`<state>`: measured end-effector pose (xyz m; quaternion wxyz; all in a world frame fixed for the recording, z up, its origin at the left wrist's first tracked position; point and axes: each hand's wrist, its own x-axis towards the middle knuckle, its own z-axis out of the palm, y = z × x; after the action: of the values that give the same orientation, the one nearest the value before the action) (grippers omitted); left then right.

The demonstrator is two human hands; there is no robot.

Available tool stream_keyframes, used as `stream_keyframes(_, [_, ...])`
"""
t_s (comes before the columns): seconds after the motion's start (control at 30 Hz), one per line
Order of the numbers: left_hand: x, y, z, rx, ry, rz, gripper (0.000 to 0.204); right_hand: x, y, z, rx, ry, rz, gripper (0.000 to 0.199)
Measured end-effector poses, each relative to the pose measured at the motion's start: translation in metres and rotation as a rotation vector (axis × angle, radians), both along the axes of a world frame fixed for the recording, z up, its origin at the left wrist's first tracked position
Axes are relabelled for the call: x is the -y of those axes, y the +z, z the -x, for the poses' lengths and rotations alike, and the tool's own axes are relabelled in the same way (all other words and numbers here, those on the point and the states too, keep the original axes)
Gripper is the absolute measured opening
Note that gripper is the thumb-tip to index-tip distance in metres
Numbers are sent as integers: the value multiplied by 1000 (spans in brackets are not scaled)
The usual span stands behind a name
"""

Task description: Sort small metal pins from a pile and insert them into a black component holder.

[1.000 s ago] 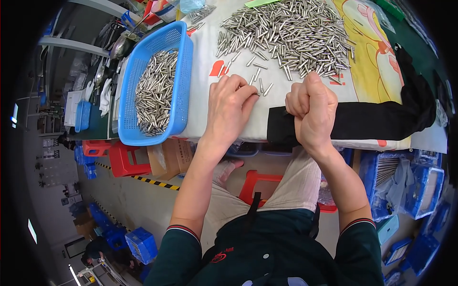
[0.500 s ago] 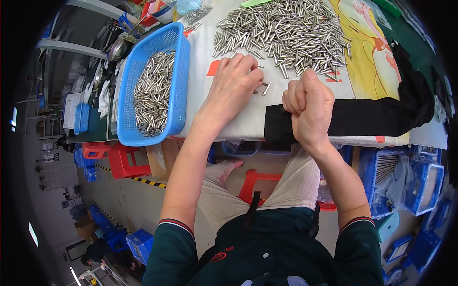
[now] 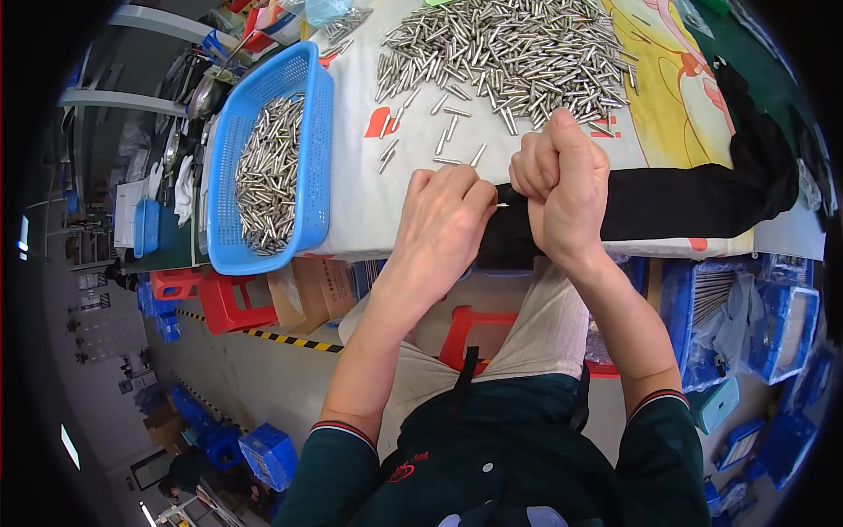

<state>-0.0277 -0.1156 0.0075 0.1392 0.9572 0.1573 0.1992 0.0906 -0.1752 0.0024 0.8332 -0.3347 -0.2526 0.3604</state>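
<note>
Pinching a single small metal pin (image 3: 501,205) between the fingertips (image 3: 481,195) of the left hand (image 3: 443,224), at centre frame, with the tip aimed toward the right hand (image 3: 562,189). Fingers of the left hand curled and closed on the pin; fingers of the right hand wrapped into a tight fist, apparently gripping the end of a black fabric sleeve (image 3: 685,198) and perhaps more pins inside it, though contents of the fist cannot be told. Black sleeve running from the fist toward the right edge of the frame, draped over the table edge (image 3: 369,237). Large heap of loose pins (image 3: 509,53) at top centre, a few strays (image 3: 457,132) just above the hands. Blue plastic basket (image 3: 312,132) at upper left, holding further pins, well apart from both hands. Likely failure points, judged from this layout: slipping of the thin pin out of the pinch, since only its end shows beyond the fingertips, followed by a fall past the table edge onto the lap or floor at lower frame; loosening of the right fist, releasing whatever sits inside; dragging of the sleeve across the strays, sweeping them off the white covering; missing the fist opening, given the small target.
</note>
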Motion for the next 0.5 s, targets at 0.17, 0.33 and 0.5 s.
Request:
stream_keyframes(0.17, [3,-1,0,18,35,-6,10,5,3,-11,-133,5,-64,46])
stream_keyframes(0.33, [3,-4,0,38,59,-6,9,8,2,-6,-148,6,-35,47])
stream_keyframes(0.5, [3,-4,-2,36,51,3,9,11,3,-8,-156,4,-35,47])
